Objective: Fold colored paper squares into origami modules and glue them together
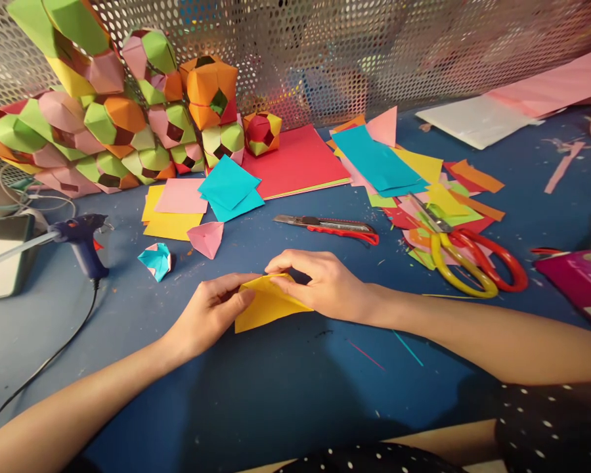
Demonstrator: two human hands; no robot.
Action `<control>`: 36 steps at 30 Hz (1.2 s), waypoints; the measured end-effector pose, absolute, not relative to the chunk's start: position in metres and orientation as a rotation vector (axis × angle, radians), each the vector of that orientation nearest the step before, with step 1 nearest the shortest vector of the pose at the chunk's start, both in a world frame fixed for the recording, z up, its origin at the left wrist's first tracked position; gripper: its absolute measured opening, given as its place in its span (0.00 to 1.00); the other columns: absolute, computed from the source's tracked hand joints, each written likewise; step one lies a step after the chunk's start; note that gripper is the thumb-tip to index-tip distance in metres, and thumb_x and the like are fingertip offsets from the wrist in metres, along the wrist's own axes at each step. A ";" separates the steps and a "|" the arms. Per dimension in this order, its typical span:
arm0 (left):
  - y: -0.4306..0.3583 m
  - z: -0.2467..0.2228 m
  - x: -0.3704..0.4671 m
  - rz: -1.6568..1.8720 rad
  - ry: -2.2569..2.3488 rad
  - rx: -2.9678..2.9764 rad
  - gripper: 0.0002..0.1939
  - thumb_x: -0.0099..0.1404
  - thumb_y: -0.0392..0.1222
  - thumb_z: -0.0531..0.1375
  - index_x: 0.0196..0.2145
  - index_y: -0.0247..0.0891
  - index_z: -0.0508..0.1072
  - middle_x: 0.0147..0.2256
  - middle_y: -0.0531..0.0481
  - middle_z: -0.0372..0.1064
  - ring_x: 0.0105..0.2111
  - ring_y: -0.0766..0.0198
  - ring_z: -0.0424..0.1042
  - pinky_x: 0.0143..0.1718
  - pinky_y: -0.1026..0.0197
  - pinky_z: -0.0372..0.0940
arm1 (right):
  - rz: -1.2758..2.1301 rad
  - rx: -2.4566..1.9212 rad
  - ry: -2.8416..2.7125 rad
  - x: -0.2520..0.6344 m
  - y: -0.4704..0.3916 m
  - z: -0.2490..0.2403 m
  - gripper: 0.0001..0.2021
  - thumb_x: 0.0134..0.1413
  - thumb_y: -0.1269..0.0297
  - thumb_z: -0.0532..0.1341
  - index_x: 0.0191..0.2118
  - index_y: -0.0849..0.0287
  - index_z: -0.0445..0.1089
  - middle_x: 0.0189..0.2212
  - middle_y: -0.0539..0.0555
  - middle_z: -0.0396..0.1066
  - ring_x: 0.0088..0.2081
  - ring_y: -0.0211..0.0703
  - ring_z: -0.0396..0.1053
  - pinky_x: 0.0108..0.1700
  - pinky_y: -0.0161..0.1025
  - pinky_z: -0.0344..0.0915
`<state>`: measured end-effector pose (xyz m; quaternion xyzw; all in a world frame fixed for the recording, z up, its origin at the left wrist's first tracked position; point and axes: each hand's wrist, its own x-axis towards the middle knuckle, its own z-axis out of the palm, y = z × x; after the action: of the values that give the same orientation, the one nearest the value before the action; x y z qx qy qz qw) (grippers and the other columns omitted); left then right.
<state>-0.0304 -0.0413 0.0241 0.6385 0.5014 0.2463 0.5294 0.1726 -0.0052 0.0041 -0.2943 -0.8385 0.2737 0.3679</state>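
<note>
A sheet of yellow paper [266,305] is held between both hands over the blue table, its upper edge bent up. My left hand [214,305] pinches its left side between thumb and fingers. At the upper right edge my right hand [320,279] grips the same paper, thumb in front and fingers behind. Just beyond lie a utility knife [335,226] with a red grip, a pink folded paper piece [207,238] and a small blue and pink folded piece [156,261]. Blue paper squares [230,190] rest near pink and yellow squares [175,220].
Folded-paper balls [113,125] are stacked against a perforated metal screen [423,52]. A glue gun [86,243] with its cord lies at left. Scissors [463,263] with yellow and red handles rest among paper scraps at right. Red sheets [300,161] lie behind the knife.
</note>
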 end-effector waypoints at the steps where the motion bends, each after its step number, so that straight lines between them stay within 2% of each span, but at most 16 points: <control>1: -0.041 0.024 -0.030 0.605 1.184 1.550 0.16 0.65 0.43 0.54 0.48 0.41 0.72 0.43 0.49 0.73 0.42 0.61 0.70 0.42 0.64 0.64 | 0.696 -0.743 -2.158 0.173 -0.006 0.004 0.04 0.54 0.74 0.57 0.35 0.60 0.66 0.30 0.52 0.71 0.32 0.35 0.68 0.36 0.32 0.65; 6: -0.038 0.017 -0.031 0.621 1.177 1.700 0.15 0.66 0.43 0.53 0.44 0.39 0.75 0.42 0.47 0.74 0.38 0.63 0.71 0.39 0.65 0.64 | 0.691 -0.723 -2.161 0.172 -0.007 0.002 0.04 0.53 0.74 0.57 0.36 0.61 0.66 0.30 0.52 0.72 0.32 0.35 0.69 0.36 0.32 0.66; 11: -0.038 0.015 -0.032 0.653 1.241 1.695 0.14 0.65 0.43 0.54 0.44 0.39 0.75 0.41 0.48 0.74 0.38 0.64 0.71 0.37 0.66 0.64 | 0.847 -0.859 -2.110 0.172 -0.005 0.000 0.07 0.52 0.69 0.60 0.38 0.60 0.66 0.31 0.51 0.73 0.32 0.35 0.70 0.37 0.31 0.67; 17: -0.040 0.017 -0.028 0.661 1.208 1.647 0.15 0.64 0.44 0.55 0.46 0.40 0.74 0.42 0.48 0.73 0.40 0.63 0.71 0.39 0.66 0.65 | 0.889 -0.985 -2.143 0.173 -0.002 0.002 0.03 0.52 0.67 0.60 0.31 0.61 0.68 0.27 0.50 0.71 0.28 0.34 0.66 0.31 0.31 0.63; 24: -0.039 0.014 -0.025 0.674 1.258 1.634 0.13 0.64 0.44 0.56 0.42 0.39 0.77 0.37 0.49 0.75 0.36 0.64 0.71 0.36 0.66 0.64 | 0.969 -0.958 -2.122 0.170 -0.004 0.003 0.04 0.52 0.66 0.60 0.32 0.61 0.69 0.26 0.50 0.69 0.27 0.33 0.64 0.30 0.31 0.61; 29: -0.037 0.010 -0.027 0.729 1.333 1.509 0.15 0.62 0.47 0.56 0.44 0.40 0.76 0.39 0.49 0.76 0.38 0.62 0.73 0.36 0.66 0.66 | 1.176 -1.041 -2.036 0.170 -0.003 0.007 0.07 0.53 0.64 0.58 0.34 0.62 0.69 0.24 0.48 0.67 0.25 0.32 0.62 0.26 0.29 0.59; 36: -0.039 0.012 -0.026 0.704 1.289 1.480 0.17 0.64 0.48 0.54 0.46 0.42 0.74 0.43 0.51 0.74 0.43 0.59 0.72 0.42 0.64 0.66 | 1.214 -1.122 -1.991 0.170 -0.003 0.010 0.07 0.52 0.67 0.57 0.31 0.63 0.71 0.21 0.48 0.65 0.24 0.31 0.59 0.25 0.30 0.56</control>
<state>-0.0258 -0.0393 0.0121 0.6131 0.5341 0.2915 0.5039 0.1699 -0.0033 0.0101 -0.4170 -0.7400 0.4512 0.2736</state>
